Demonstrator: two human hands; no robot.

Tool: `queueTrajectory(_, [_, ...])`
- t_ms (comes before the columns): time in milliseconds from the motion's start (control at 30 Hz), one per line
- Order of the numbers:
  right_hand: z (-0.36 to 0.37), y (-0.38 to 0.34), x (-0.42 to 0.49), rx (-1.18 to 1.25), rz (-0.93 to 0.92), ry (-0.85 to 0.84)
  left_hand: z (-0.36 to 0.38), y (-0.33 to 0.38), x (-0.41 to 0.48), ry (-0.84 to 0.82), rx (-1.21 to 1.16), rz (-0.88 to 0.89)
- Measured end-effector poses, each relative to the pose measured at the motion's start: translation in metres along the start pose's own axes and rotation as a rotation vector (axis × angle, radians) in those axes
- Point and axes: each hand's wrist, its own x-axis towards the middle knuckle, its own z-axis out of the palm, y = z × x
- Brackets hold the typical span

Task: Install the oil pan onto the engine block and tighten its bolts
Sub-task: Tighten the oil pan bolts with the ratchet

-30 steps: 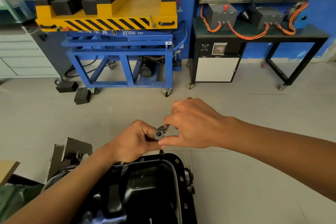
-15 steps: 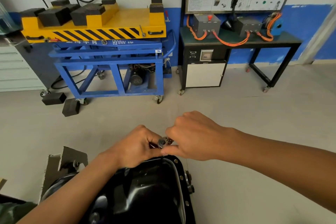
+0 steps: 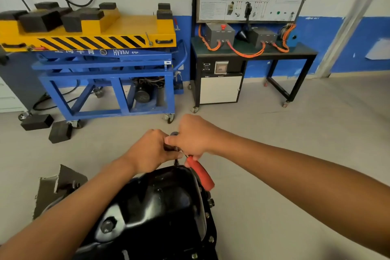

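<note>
Head view: black oil pan (image 3: 160, 202) at bottom centre, with bolts (image 3: 207, 215) along its right flange. The ratchet (image 3: 200, 172) is over the pan's far rim, its red handle pointing back toward the camera. The right hand (image 3: 194, 135) grips the ratchet near its head. The left hand (image 3: 152, 152) is curled just beside it, probably pinching the ratchet's stem; its fingers are mostly hidden. Behind are a yellow lift cart (image 3: 101, 34) and a bench (image 3: 253, 53) with orange cables.
</note>
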Motion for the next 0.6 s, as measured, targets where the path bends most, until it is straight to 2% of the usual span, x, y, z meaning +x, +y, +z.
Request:
queueTrajectory(133, [-0.008, 0.002, -0.006, 0.081, 0.043, -0.043, 0.001, 0.005, 0.001, -0.032, 0.024, 0.019])
queueTrajectory(333, [-0.022, -0.002, -0.007, -0.138, -0.003, -0.229, 0.003, 0.005, 0.001, -0.079, 0.011, 0.052])
queueTrajectory(600, [-0.031, -0.003, -0.006, -0.805, -0.364, -0.154, 0.004, 0.000, 0.005, -0.138, -0.020, 0.081])
